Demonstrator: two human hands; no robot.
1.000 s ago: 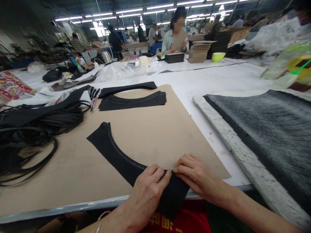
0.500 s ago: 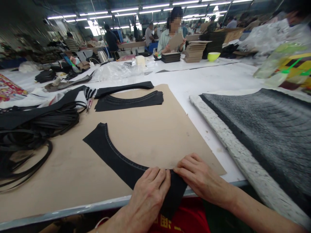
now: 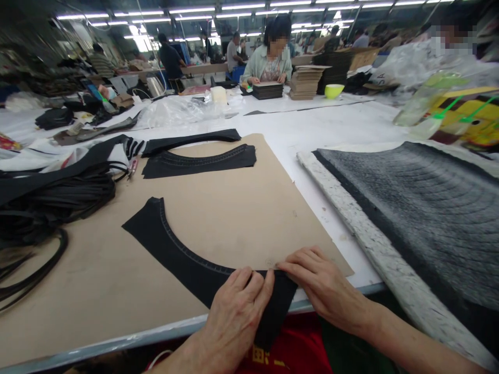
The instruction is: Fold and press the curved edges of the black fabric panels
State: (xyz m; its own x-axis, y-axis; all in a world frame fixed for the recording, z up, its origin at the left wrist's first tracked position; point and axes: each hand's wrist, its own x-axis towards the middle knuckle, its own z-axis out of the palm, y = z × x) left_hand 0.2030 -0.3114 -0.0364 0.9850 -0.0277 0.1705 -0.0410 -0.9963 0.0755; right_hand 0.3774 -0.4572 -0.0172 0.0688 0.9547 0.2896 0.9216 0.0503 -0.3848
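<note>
A curved black fabric piece lies on a brown paper sheet, a narrow folded strip with small marks or stitches running along its inner curve. Its right end hangs over the table's front edge. My left hand presses on the curved edge, fingers bent and close together. Beside it, my right hand pinches the same edge near the right end, thumb hidden beneath the fingers. A small gap separates the two hands.
More curved black pieces lie at the sheet's far side. Black strips are heaped at left. A dark textured sheet on a white slab stands at right. Across the table a person sits behind stacked brown boards.
The view has turned slightly, so things appear shifted left. Both hands stay on the fabric edge almost unmoved. The person across has lowered a brown board onto the dark stack.
</note>
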